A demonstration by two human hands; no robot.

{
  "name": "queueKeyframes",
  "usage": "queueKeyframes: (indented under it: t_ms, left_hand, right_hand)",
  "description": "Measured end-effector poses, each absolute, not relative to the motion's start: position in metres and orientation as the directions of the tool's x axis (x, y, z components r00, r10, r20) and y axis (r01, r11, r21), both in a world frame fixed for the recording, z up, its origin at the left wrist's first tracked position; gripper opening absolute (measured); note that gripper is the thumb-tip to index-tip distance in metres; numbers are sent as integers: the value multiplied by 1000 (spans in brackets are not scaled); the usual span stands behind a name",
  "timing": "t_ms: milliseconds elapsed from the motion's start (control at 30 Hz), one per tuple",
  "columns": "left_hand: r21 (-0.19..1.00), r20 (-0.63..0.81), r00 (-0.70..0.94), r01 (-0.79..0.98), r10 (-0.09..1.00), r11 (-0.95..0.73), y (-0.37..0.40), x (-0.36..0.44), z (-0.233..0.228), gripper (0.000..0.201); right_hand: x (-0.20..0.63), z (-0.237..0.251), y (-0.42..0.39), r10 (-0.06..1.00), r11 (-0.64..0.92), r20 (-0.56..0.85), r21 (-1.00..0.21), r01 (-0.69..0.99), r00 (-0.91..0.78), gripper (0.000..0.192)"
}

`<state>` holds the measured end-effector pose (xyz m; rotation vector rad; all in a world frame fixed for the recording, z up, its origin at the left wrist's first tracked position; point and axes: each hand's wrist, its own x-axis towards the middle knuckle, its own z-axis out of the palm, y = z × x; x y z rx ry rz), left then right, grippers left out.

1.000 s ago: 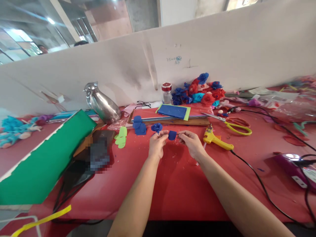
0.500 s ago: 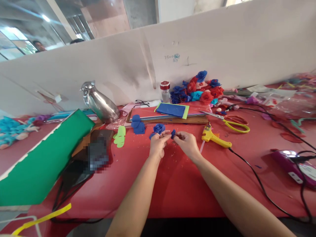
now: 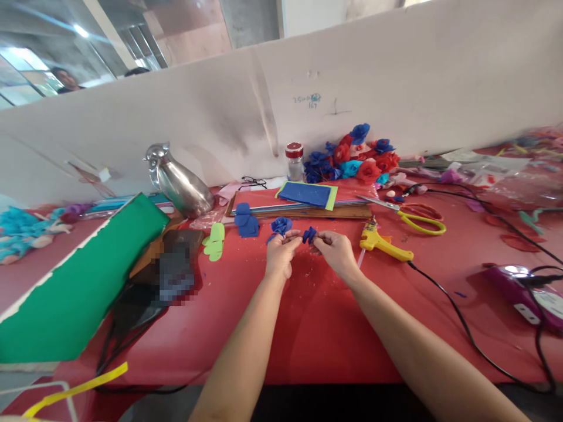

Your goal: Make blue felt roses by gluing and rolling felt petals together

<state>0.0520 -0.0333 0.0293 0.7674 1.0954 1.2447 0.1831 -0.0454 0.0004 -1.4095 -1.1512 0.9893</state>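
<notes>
Hands [image 3: 308, 249] pinch blue petal [image 3: 309, 234]; jar [image 3: 294, 162] contents unclear.

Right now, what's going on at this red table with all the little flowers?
A person is working a small blue paper piece, pinching it between the left hand and the right hand just above the red table. A finished-looking blue flower sits right behind the left hand. A yellow glue gun and scissors lie to the right, and a pile of paper flowers sits by the back wall.

A white partition [image 3: 396, 76] backs the red table [image 3: 316, 328], ceiling lights [image 3: 80, 31] above.
</notes>
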Motion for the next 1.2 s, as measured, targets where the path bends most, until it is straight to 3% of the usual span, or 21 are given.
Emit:
queueKeyframes:
  t_ms: [300, 467, 667, 833, 1100, 1200]
  left_hand:
    - [924, -237, -210, -351, 949, 153, -20, 42, 18, 21]
    - [962, -129, -344, -272, 930, 33, -22, 41, 24, 28]
    - [921, -218, 24, -326, 976, 214, -36, 51, 34, 33]
    - [922, -195, 58, -328, 979, 204, -39, 56, 31, 29]
    - [913, -225, 47, -339, 973, 227, -37, 55, 31, 25]
    - [907, -246, 125, -321, 961, 274, -37, 51, 36, 24]
  right_hand:
    - [192, 10, -41, 943, -34, -27, -999, 18, 333, 18]
    - [192, 20, -44, 964, -65, -89, -992, -104, 252, 18]
    - [187, 25, -51, 992, -22, -39, -990, -137, 123, 22]
    - [188, 27, -53, 991, -42, -58, -989, -139, 117, 27]
    - [190, 22, -49, 988, -3, 13, -995, 102, 156, 26]
    - [221, 27, -55, 958, 26, 118, -943, 333, 261, 24]
